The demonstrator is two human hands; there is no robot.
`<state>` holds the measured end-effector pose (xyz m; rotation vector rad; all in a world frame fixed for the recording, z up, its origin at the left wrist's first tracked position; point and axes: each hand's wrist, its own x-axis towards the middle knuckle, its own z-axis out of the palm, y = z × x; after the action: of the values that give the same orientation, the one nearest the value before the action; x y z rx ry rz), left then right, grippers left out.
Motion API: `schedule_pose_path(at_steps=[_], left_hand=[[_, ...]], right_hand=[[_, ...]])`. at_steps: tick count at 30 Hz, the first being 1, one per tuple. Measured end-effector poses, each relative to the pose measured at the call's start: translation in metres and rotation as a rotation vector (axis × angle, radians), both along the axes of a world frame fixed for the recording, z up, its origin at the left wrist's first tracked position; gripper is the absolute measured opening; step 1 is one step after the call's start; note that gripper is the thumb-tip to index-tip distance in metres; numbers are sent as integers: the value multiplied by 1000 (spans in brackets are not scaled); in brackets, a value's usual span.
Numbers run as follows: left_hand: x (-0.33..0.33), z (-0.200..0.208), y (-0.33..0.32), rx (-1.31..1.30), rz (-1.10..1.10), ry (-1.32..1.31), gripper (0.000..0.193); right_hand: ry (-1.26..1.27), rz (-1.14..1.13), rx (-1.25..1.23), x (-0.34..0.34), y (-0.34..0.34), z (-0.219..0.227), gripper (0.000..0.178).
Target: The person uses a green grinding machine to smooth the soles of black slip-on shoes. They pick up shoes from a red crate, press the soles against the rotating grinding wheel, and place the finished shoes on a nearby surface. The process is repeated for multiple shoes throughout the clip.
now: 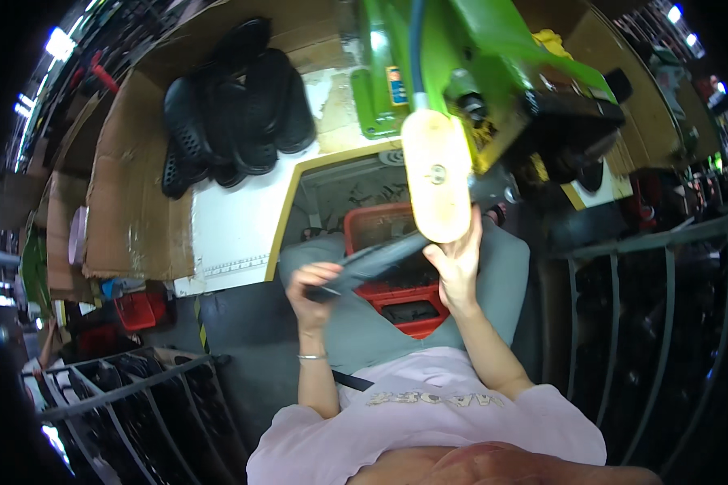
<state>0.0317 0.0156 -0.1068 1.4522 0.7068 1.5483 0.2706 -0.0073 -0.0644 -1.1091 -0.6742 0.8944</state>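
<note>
A long dark grey shoe-like piece (pixel 372 265), smeared by motion, slants over my lap between both hands. My left hand (pixel 309 289) grips its lower left end, fingers curled over it. At the upper right end, my right hand (pixel 459 265) has its thumb against the piece; the lit oval lamp (pixel 437 174) hides some of that hand's fingers. Beneath the piece, between my knees, is a red plastic basket (pixel 416 327) with dark scraps in it. Several black perforated clogs (pixel 234 113) lie piled on the white tabletop (pixel 230 234) at the left.
A green machine (pixel 493 40) stands straight ahead, its dark head (pixel 566 121) at the right. An open cardboard box (pixel 137 194) surrounds the clogs. Metal racks of dark items flank me, one at the left (pixel 129 396) and one at the right (pixel 663 250). Further left sits a red crate (pixel 140 309).
</note>
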Motion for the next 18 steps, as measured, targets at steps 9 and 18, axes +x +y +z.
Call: schedule_pose_path(at_steps=[9, 18], left_hand=[[69, 75, 91, 197, -19, 719, 34], [12, -8, 269, -6, 449, 1101, 33]], right_hand=[[228, -39, -55, 97, -83, 64, 76], [-369, -429, -249, 379, 31, 82, 71]])
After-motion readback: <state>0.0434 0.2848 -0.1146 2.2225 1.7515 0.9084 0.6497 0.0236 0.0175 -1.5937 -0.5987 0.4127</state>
